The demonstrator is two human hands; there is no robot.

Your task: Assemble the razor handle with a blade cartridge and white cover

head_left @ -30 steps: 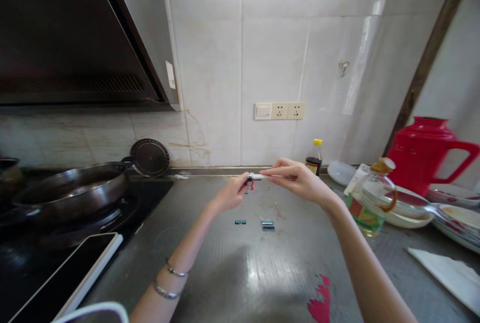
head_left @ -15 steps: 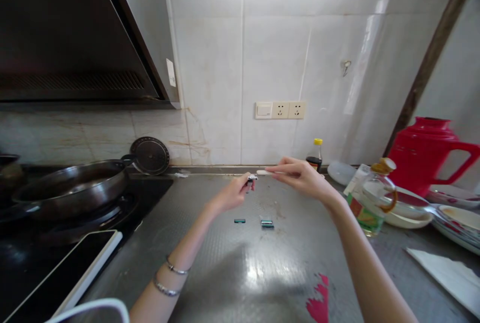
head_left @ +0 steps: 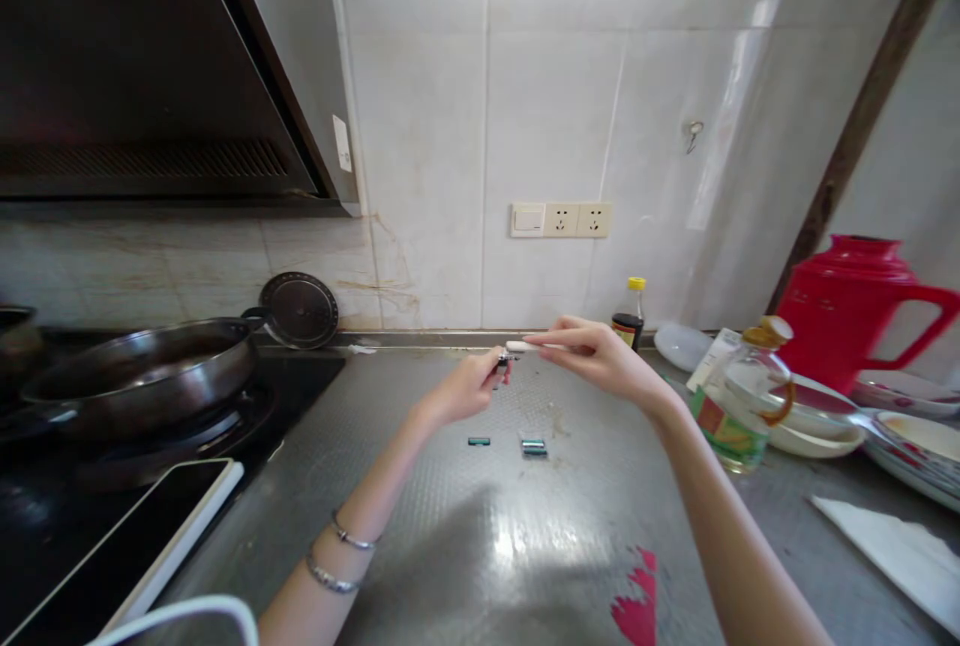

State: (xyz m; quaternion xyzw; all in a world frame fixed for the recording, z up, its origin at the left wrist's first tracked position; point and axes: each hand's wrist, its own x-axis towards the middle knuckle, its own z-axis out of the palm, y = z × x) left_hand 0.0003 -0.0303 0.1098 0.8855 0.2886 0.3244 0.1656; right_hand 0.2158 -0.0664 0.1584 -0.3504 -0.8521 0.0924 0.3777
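In front of me, over the far part of the metal counter [head_left: 420, 526], my left hand [head_left: 466, 388] is closed around a razor [head_left: 503, 361], its small shiny head pointing up. My right hand [head_left: 592, 356] pinches a slim white stick [head_left: 516, 346]; its tip lies right at the razor's head, and I cannot tell whether they touch. Below the hands, a small green-and-black razor cartridge [head_left: 478, 442] lies flat. To its right is a wider green and silver razor cartridge piece [head_left: 534, 447].
A steel pan [head_left: 157, 366] sits on the black stove at left, near a white-edged phone-like slab [head_left: 142, 546]. On the right stand an oil bottle [head_left: 739, 401], a red jug [head_left: 847, 311], stacked bowls [head_left: 814, 438] and a sauce bottle [head_left: 630, 316]. Red scraps [head_left: 637, 606] mark the near counter.
The white stick in my right hand has shifted slightly left, so its tip now sits over the razor's head. My left hand has barely moved.
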